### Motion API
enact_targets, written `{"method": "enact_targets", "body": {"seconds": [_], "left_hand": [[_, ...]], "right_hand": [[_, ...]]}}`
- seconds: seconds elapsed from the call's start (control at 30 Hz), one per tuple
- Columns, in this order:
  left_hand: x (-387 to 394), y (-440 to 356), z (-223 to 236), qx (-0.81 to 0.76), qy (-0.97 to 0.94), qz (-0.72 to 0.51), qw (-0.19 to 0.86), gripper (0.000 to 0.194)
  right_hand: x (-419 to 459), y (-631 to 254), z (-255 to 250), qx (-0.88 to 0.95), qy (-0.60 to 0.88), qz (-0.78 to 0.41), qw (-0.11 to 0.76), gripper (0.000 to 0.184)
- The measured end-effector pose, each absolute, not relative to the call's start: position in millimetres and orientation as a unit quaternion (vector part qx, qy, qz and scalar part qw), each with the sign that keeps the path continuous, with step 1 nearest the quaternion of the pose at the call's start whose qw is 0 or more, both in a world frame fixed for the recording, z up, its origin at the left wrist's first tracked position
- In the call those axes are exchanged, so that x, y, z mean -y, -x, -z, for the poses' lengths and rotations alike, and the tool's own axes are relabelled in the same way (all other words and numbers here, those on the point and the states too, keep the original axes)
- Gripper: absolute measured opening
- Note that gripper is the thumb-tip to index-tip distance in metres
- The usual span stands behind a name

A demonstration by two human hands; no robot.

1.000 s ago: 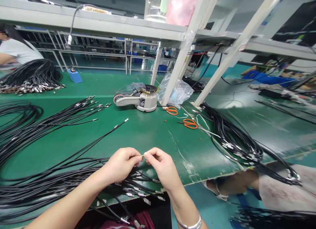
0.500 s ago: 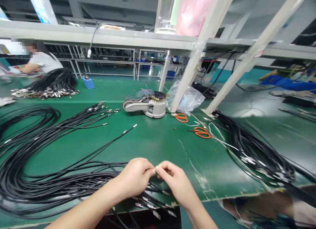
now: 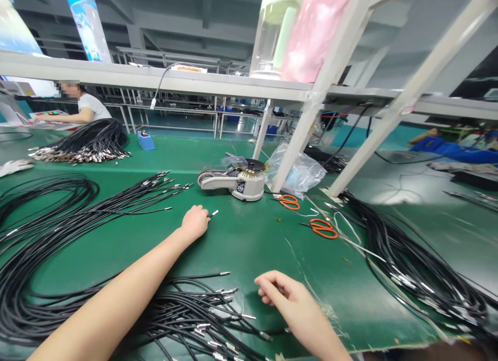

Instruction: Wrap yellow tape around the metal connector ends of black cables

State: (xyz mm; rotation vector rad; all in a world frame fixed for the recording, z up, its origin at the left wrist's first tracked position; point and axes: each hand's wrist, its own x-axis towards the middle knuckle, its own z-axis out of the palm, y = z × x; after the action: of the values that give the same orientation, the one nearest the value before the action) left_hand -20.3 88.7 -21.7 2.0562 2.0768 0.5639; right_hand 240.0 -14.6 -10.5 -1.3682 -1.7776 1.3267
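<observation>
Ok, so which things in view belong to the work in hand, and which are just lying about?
Likely in the work:
- black cable, at the left hand's fingers
- front cable bundle, near the right hand

Seemingly lying about, neither hand touching them:
- orange-handled scissors
- plastic bag
- grey machine

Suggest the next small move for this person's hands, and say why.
Perhaps draw the silver-tipped cable toward the right hand: its end pokes out just past the left hand, while the right sits apart, half curled.
</observation>
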Motion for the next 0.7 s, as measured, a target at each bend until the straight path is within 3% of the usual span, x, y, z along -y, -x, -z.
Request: {"method": "enact_targets", "body": {"seconds": [0.13,0.3,0.5,0.7], "left_hand": [[-89.9,12.7,18.3,-0.692,-0.670,-0.239,0.124,0.020],[-56.1,-7.3,1.6,-0.640,-0.668,-0.317,0.206,0.023],[-20.1,-28.6,-12.7,-0.598,-0.685,-0.360,0.210,0.031],[-22.2,-32.1,-19.2,-0.582,-0.692,-0.360,0.230,0.023]], "right_hand": [[0.9,-236.0,8.8,0.634,0.504,-0.511,0.288,0.027],[-40.3,-217.6,-3.5,0.583,0.474,-0.522,0.404,0.030],[-69.1,-181.4,-12.5,0.600,0.428,-0.547,0.398,0.019],[-60.8,-175.7,-10.4,0.592,0.421,-0.554,0.407,0.018]]}}
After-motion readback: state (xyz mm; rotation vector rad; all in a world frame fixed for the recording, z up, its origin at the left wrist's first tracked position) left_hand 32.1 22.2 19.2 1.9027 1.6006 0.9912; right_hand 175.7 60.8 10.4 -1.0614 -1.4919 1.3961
